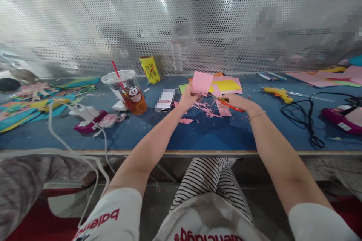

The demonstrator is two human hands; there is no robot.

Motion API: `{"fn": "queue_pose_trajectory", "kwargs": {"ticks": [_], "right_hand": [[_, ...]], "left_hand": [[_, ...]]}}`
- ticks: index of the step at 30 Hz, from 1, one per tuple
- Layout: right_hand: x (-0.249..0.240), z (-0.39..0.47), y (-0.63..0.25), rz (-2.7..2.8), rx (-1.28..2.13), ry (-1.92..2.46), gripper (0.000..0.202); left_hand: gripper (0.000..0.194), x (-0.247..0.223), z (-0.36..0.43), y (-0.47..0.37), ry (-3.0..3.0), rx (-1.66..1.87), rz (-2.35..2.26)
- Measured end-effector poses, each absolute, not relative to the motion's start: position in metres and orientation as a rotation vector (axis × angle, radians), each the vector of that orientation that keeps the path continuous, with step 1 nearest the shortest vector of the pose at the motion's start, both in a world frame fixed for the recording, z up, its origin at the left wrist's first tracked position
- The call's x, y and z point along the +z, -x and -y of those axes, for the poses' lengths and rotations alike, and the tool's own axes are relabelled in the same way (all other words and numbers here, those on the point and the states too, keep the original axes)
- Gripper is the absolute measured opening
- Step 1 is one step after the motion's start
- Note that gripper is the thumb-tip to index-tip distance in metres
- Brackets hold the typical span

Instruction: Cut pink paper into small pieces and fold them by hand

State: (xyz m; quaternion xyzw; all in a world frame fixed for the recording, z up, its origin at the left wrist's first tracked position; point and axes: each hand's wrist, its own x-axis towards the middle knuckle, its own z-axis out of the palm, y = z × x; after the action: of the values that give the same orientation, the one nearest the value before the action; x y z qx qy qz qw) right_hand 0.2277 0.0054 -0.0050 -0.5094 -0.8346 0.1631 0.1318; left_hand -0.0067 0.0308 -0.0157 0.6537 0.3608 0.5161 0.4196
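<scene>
My left hand (pixel 190 97) pinches a piece of pink paper (pixel 202 82), held up above the table. In my right hand (pixel 236 101) is a pair of scissors with red-orange handles (pixel 232 107); the blades point left at the lower edge of the pink paper. Whether the blades touch the paper I cannot tell. Thin pink paper strips (pixel 206 110) lie scattered under both hands. Behind them is a stack of coloured sheets with a yellow paper (pixel 226 84) on top.
Left of my hands are a phone (pixel 165 100), a plastic cup of drink (pixel 135 98) with a red straw, and a yellow roll (pixel 150 69). To the right lie a yellow glue gun (pixel 278 94), black cable (pixel 307 120) and a purple power strip (pixel 341 120). A perforated metal panel (pixel 215 19) closes the back.
</scene>
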Motion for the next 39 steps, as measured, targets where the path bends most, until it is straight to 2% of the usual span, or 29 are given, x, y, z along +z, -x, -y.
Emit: {"fn": "queue_pose_trajectory", "kwargs": {"ticks": [8, 11, 15, 17, 21, 27, 31, 39], "right_hand": [[0.0, 0.0, -0.224, 2.39, 0.448, 1.534, 0.051], [0.0, -0.001, -0.226, 2.393, 0.438, 1.532, 0.05], [-0.004, -0.003, -0.228, 2.426, 0.4, 1.523, 0.047], [-0.005, -0.004, -0.229, 2.439, 0.377, 1.515, 0.044], [-0.007, -0.005, -0.23, 2.45, 0.314, 1.516, 0.037], [-0.005, -0.004, -0.236, 2.383, 0.148, 1.545, 0.034], [-0.005, -0.007, -0.243, 2.262, 0.062, 1.612, 0.037], [-0.014, -0.018, -0.232, 1.905, 0.336, 1.634, 0.047]], "left_hand": [[0.059, -0.017, -0.036, 0.012, -1.648, 1.284, -0.854], [0.045, -0.014, -0.041, 0.017, -1.643, 1.275, -0.88], [0.02, -0.009, -0.051, 0.028, -1.696, 1.424, -0.878], [0.014, -0.006, -0.054, 0.032, -1.749, 1.47, -0.933], [0.019, -0.003, -0.055, 0.039, -1.756, 1.441, -0.956], [0.022, -0.004, -0.052, 0.044, -1.764, 1.146, -0.987], [0.01, -0.005, -0.047, 0.041, -1.795, 0.928, -1.024], [0.009, -0.01, -0.052, 0.027, -1.493, 1.298, -1.08]]}}
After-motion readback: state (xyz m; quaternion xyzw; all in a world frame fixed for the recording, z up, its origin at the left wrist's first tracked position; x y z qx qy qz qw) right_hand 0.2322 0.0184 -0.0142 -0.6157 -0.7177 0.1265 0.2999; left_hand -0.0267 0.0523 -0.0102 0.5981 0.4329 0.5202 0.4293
